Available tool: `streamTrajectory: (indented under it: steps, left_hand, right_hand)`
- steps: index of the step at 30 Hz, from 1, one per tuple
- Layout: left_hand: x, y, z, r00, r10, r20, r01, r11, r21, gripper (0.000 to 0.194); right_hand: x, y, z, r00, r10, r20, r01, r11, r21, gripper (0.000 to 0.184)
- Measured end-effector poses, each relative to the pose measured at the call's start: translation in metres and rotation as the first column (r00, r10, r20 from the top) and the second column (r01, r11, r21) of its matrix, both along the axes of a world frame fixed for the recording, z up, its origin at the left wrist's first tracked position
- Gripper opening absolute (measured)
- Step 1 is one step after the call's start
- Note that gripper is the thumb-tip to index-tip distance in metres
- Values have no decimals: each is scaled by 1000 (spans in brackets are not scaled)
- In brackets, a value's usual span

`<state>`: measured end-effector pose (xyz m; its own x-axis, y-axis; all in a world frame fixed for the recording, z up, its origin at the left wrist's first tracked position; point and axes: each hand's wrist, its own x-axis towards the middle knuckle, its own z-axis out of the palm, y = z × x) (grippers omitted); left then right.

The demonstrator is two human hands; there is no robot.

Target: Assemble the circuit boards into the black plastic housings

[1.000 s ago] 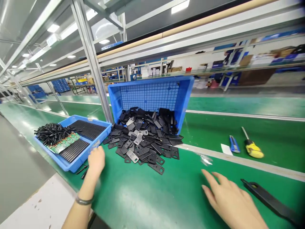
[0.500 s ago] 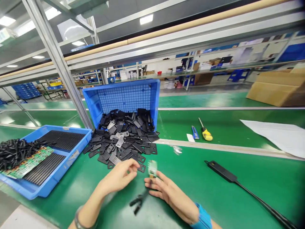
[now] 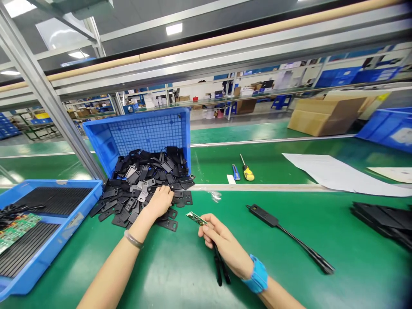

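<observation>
- Tray (image 3: 66,234): left of the left hand (image 3: 160,201).
- Plates (image 3: 143,173): piled under and around the left hand; probably light, stiff and a bit slippery, easiest taken by an edge.
- Left hand: fingers bent down onto the pile; I cannot tell whether it grips a plate.
- Board (image 3: 195,218): juts from the right hand (image 3: 223,244), which pinches its near end; likely light, rigid and fragile, so best held by its edges.
- Leads (image 3: 218,268): hang below the right hand; look soft, could tug the board.
- Black unit (image 3: 264,215): on the bench (image 3: 180,266), right of the right hand.
</observation>
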<state>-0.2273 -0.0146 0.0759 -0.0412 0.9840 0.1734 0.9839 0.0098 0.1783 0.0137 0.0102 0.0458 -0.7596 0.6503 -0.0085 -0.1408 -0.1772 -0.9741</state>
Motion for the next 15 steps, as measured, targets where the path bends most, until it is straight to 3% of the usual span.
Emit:
streamTrajectory:
  steps: [3, 5, 6, 8, 9, 10, 12, 15]
  left_hand:
    - [15, -10, -1, 991, 52, 121, -63, 994, 86, 28]
    - [35, -20, -3, 902, 25, 431, -89, 988, 129, 38]
    - [45, -26, -4, 766, -9, 643, -100, 986, 133, 43]
    - [64, -38, -6, 334, -66, 940, -122, 986, 112, 52]
    - [71, -43, -7, 147, -77, 986, -135, 986, 97, 55]
    - [76, -48, -7, 36, -81, 996, -150, 985, 86, 57]
    - [81, -54, -9, -82, -91, 992, -178, 981, 75, 56]
    - [83, -58, -15, -178, -101, 979, -189, 980, 67, 52]
  right_hand:
    - [0, 1, 0, 996, -90, 8, 89, 995, 40, 36]
    - [1, 3, -1, 989, -148, 11, 146, 985, 86, 35]
    - [1, 3, -1, 985, -171, 6, 169, 981, 99, 35]
    - [1, 4, -2, 979, -205, -14, 206, 974, 93, 39]
    - [1, 4, -2, 975, -221, -26, 222, 972, 77, 40]
    - [0, 3, -2, 971, -235, -40, 237, 970, 62, 40]
    - [1, 3, 0, 964, -258, -62, 261, 964, 42, 38]
    - [1, 2, 3, 961, -271, -60, 273, 962, 27, 36]
